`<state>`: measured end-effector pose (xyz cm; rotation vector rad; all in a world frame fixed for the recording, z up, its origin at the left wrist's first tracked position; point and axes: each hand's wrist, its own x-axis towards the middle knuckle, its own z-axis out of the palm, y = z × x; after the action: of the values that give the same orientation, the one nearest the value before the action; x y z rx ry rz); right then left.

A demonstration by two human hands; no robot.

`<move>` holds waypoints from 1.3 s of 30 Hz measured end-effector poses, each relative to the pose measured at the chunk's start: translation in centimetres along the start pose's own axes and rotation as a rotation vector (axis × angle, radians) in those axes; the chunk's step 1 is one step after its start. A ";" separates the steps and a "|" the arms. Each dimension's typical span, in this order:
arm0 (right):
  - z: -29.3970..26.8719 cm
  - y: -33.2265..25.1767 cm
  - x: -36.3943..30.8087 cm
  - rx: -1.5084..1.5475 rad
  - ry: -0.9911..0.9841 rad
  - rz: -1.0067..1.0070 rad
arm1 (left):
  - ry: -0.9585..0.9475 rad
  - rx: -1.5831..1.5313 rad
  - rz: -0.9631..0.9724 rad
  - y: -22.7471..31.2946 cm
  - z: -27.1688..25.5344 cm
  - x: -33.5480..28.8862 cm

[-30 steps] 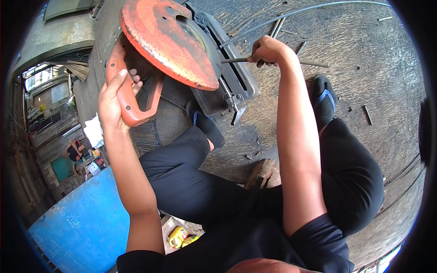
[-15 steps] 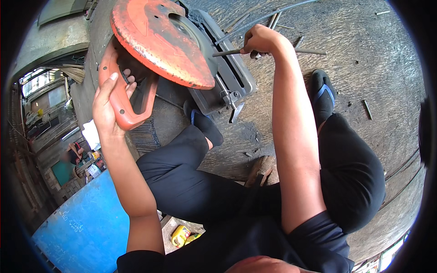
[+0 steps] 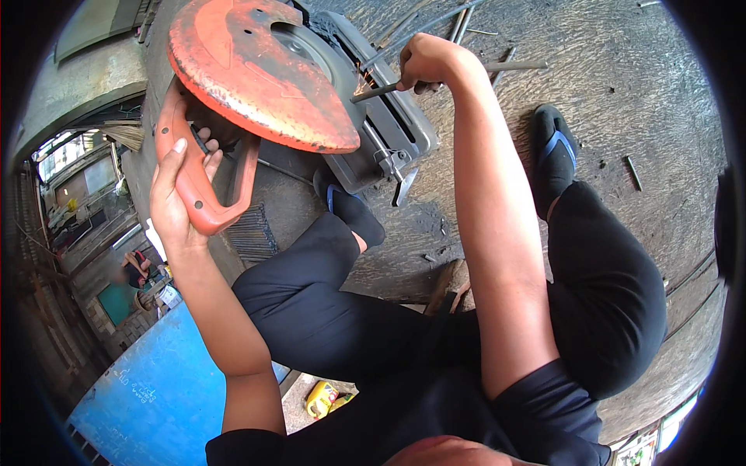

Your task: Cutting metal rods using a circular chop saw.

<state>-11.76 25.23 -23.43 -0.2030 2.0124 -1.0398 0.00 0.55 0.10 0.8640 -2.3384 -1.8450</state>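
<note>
Head: left hand (image 3: pixel 172 203) grips saw handle (image 3: pixel 191 183), right hand (image 3: pixel 429 60) rod (image 3: pixel 519 66); loose rods (image 3: pixel 466 23) beyond.

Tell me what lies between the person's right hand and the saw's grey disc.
In the head view, the metal rod runs from the right hand to the grey disc, with orange sparks near its tip.

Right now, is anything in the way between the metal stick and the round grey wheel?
Nothing visible: the right hand grips the metal stick, whose left end meets the grey wheel, with sparks there.
</note>
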 end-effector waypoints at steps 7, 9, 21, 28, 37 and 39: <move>0.1 0.3 0.2 0.026 0.005 -0.029 | -0.005 0.018 -0.007 0.1 -0.1 0.0; 0.3 0.3 0.1 0.029 0.042 -0.052 | 0.001 0.020 -0.002 0.2 0.2 -0.1; 0.4 0.4 -0.2 -0.013 0.112 -0.111 | -0.019 0.006 0.008 0.0 -0.1 0.2; 0.7 0.7 0.1 -0.012 0.141 -0.132 | -0.008 -0.010 0.021 0.1 0.4 -0.1; -0.6 -0.6 -0.1 0.019 0.060 -0.106 | 0.003 0.006 -0.024 -0.1 -0.2 0.1; -2.9 -2.3 -1.2 -0.038 -0.011 -0.185 | 0.001 0.004 -0.015 0.1 -0.4 0.0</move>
<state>-13.66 26.07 -20.17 -0.4207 2.0340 -1.1120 0.04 0.23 0.32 0.8851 -2.3419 -1.8460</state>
